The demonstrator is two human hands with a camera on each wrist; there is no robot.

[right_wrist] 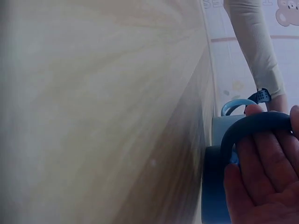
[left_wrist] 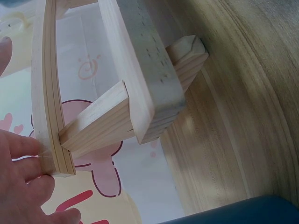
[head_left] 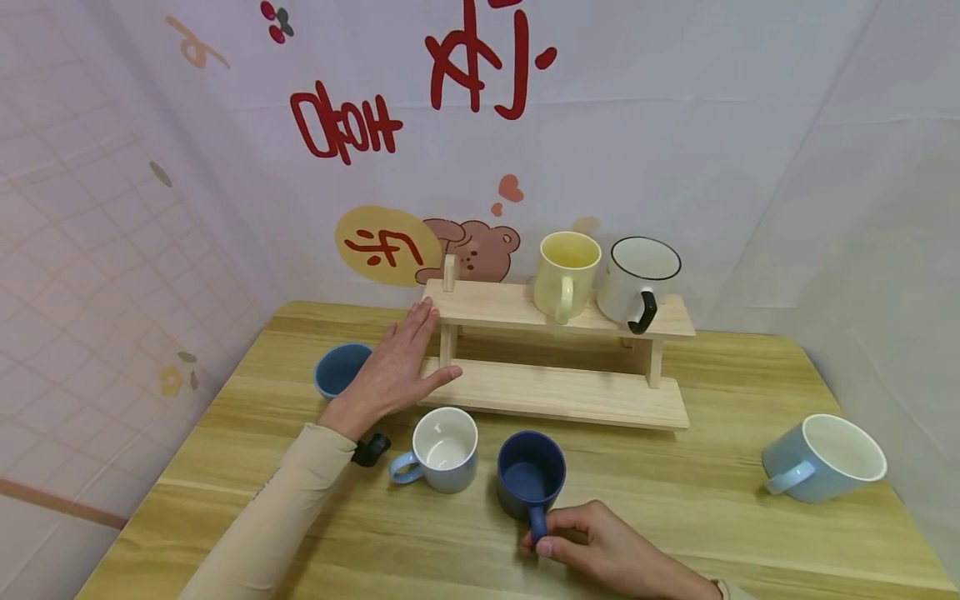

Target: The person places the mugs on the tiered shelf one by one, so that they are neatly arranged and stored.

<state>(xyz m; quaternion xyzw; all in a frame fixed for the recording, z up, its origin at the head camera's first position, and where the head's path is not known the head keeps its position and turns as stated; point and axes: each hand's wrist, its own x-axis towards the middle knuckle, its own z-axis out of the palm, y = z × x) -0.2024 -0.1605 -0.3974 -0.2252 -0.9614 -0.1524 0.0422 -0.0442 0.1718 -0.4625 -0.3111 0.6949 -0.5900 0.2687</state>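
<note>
My left hand (head_left: pixel 396 365) rests on the left end of a two-tier wooden shelf (head_left: pixel 562 390), fingers stretched out. In the left wrist view, its fingertips touch the end of the upper board (left_wrist: pixel 55 116). My right hand (head_left: pixel 611 552) holds a dark blue mug (head_left: pixel 517 492) by its handle, which points toward me. The right wrist view shows fingers passed through that handle (right_wrist: pixel 257 123). Just left of this mug stands a light blue mug (head_left: pixel 457 471) with a white inside. A blue cup (head_left: pixel 341 369) is partly hidden behind my left hand and wrist.
On the upper board stand a yellow mug (head_left: pixel 558 287) and a white mug (head_left: pixel 622 292) with black rim and handle. Another light blue mug (head_left: pixel 813 471) is at the table's right. A printed cloth wall (head_left: pixel 712 183) rises behind the wooden table (head_left: pixel 675 492).
</note>
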